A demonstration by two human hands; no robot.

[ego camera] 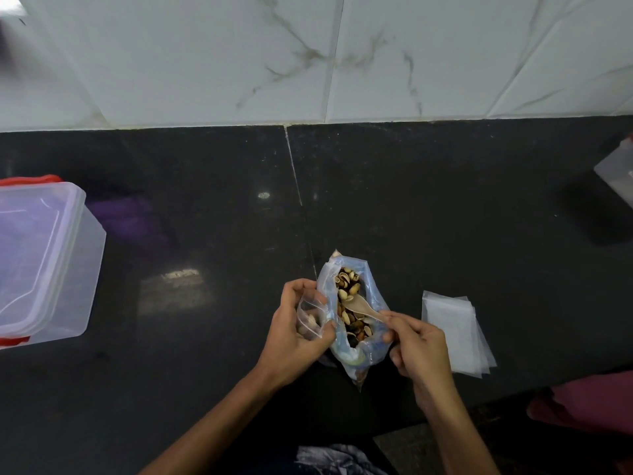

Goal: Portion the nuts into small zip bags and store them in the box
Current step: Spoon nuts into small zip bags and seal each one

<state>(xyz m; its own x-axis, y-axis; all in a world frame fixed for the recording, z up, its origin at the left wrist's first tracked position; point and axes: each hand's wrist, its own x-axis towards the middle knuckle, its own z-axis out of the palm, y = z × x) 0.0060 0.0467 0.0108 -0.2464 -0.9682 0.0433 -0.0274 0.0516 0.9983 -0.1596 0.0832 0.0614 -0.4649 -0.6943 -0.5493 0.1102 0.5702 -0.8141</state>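
A large clear bag of mixed nuts (pixel 349 303) lies open on the black counter near its front edge. My left hand (pixel 294 334) grips a small zip bag (pixel 311 317) with a few nuts in it, held against the big bag's left side. My right hand (pixel 416 344) holds a pale spoon (pixel 361 308) whose bowl rests among the nuts inside the big bag. A stack of empty small zip bags (pixel 454 332) lies just right of my right hand. The clear plastic box (pixel 44 262) with red clips stands at the far left, its lid on.
A white marble-tiled wall (pixel 308 56) backs the counter. Another clear plastic item (pixel 616 169) sits at the right edge. A dark red cloth (pixel 582 402) hangs below the counter's front right corner. Bare black countertop (pixel 205 217) lies between box and bags.
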